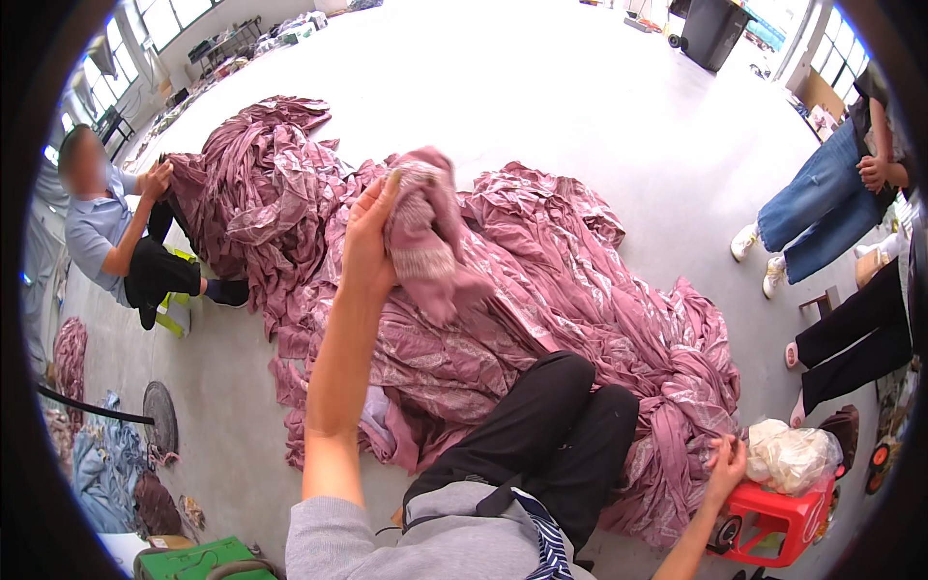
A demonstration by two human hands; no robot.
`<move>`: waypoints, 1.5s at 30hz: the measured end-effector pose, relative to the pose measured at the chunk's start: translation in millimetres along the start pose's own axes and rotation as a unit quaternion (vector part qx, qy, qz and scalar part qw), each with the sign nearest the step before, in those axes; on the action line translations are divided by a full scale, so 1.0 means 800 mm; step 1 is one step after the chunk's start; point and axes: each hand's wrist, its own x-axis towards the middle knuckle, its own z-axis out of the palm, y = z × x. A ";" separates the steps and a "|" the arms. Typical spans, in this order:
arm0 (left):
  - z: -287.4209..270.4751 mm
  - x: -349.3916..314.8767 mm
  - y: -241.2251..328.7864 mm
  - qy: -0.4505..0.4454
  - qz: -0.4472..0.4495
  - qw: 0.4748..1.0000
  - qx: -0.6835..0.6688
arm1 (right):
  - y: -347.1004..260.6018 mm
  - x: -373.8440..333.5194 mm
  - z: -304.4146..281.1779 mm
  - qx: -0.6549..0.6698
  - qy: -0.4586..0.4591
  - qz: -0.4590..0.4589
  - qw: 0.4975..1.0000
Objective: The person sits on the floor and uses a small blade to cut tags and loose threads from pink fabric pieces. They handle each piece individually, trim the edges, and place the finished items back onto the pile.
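My left hand [369, 232] is raised over the middle of a big heap and closed around a bunched piece of dusty-pink cloth [425, 227] with a pale pattern. The cloth's lower end hangs down, slightly blurred. Beneath it spreads the heap of pink patterned fabric [541, 290], long, crumpled and twisted in folds. Low on the right, my right hand [725, 464] is beside the heap's right end, fingers curled together as in a pinch. Whatever they hold, if anything, is too small to make out. Close by, a clear plastic bag with whitish contents [793, 454] rests on a red plastic stool [773, 517].
A seated person [111, 227] at the left handles the heap's far end. Two people stand at the right, one in jeans [812, 208]. Blue cloth [106, 459], a round dark base [160, 420] and a green case [203, 559] lie lower left. A dark wheeled bin [713, 34] stands far back.
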 end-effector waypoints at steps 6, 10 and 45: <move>0.021 -0.097 0.020 -0.288 -0.208 0.919 0.170 | -0.099 -0.001 0.137 0.074 -0.092 -0.016 0.993; -0.120 -0.146 0.066 -0.175 -0.360 0.867 0.296 | -0.093 -0.009 0.155 0.047 -0.160 -0.021 0.986; 0.242 -0.302 -0.229 -0.584 -0.116 0.791 0.140 | -0.103 0.010 0.049 0.119 0.109 0.012 0.987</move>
